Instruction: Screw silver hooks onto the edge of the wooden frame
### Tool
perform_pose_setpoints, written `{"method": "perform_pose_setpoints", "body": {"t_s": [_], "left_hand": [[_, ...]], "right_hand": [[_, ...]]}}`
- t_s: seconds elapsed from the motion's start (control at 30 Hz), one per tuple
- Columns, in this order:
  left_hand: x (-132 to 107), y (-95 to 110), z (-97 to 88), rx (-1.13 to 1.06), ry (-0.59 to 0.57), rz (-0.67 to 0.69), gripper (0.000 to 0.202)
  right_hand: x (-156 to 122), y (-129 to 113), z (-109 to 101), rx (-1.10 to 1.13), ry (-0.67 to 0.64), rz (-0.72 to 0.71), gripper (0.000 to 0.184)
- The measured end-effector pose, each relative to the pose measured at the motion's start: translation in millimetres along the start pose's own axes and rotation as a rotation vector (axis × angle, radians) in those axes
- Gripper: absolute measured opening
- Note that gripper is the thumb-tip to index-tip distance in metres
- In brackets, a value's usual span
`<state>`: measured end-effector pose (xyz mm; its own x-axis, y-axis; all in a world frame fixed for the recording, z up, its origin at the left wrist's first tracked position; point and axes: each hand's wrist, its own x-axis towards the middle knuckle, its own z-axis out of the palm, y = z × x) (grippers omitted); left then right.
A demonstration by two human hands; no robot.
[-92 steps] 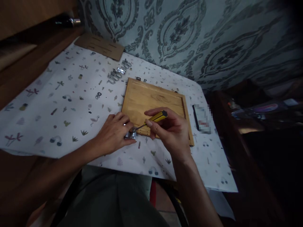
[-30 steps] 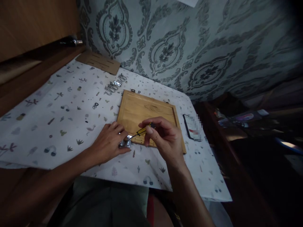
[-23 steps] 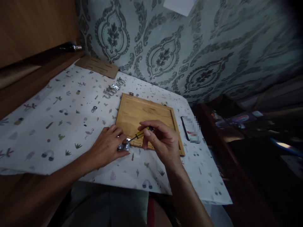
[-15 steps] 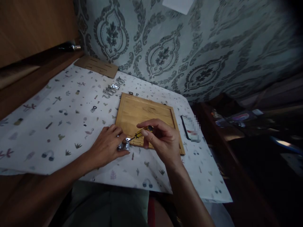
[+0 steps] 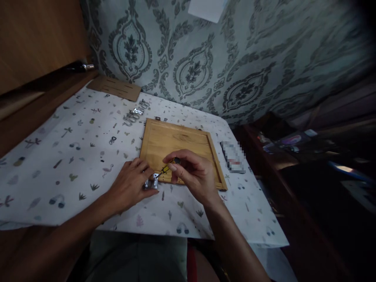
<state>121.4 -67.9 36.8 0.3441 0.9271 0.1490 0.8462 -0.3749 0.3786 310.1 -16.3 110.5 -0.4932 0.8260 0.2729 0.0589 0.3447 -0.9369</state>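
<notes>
My left hand (image 5: 131, 181) is closed on a shiny metal hinge (image 5: 154, 182) at the near left corner of a framed wooden panel (image 5: 179, 135). Its thumb and fingers cover part of the hinge. Between the fingertips of my right hand (image 5: 192, 174) is a small yellow and black screwdriver (image 5: 167, 168), tilted, its shaft pointing down to the hinge. Whether a screw sits under the tip is too small to make out. The panel lies flat on the patterned tablecloth (image 5: 96, 156).
Several metal hinge-like parts (image 5: 136, 112) lie beyond the panel's left corner. A small dark metal piece (image 5: 112, 140) rests left of it. Cardboard (image 5: 114, 88) lies by the wall, and a phone (image 5: 233, 156) is to the panel's right. A bottle (image 5: 290, 139) lies off the table's right side.
The view has shifted slightly, so the table things appear a little further left. Both hands keep their places at the panel's corner, the screwdriver still at the hinge.
</notes>
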Motion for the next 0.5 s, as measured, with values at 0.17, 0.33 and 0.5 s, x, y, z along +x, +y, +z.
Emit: {"method": "perform_pose_setpoints", "body": {"t_s": [0.17,0.33,0.5], "left_hand": [[-0.8,-2.4,3.4,-0.005,0.035,0.014,0.044],[-1.3,-3.8,5.4,-0.006,0.044,0.014,0.043],[-2.0,-5.0,4.4,-0.011,0.04,0.029,0.042]], "right_hand": [[0.7,1.5,1.7,-0.012,0.026,-0.017,0.019],[0.5,1.8,1.9,-0.04,0.03,-0.002,0.018],[0.4,3.7,-0.8,-0.075,0.017,-0.041,0.02]]}}
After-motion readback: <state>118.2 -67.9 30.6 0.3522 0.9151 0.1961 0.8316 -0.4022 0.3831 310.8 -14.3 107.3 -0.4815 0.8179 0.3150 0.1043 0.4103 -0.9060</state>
